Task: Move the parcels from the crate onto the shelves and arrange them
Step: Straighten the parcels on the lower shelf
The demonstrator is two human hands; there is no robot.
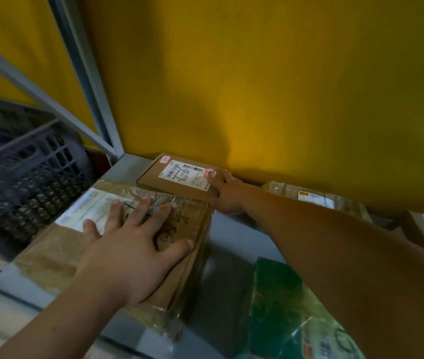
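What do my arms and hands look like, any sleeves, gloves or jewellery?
The left hand and right hand are bare, with no gloves. No ring, watch or bracelet shows. The forearms are uncovered; no sleeve reaches into the frame.

Large parcel (50,255), 7 o'clock: brown cardboard under glossy clear tape, wrinkled, with glare patches. Its white paper label (84,211) lies beneath the tape.
Flat box (169,187), 12 o'clock from it: bare matt cardboard, smooth.
Mailer bag (278,307), 5 o'clock: green glossy plastic film, creased.
Shelf deck (226,244): grey painted metal, smooth, dull sheen.
Crate (32,172), 9 o'clock: dark moulded plastic lattice, matt.
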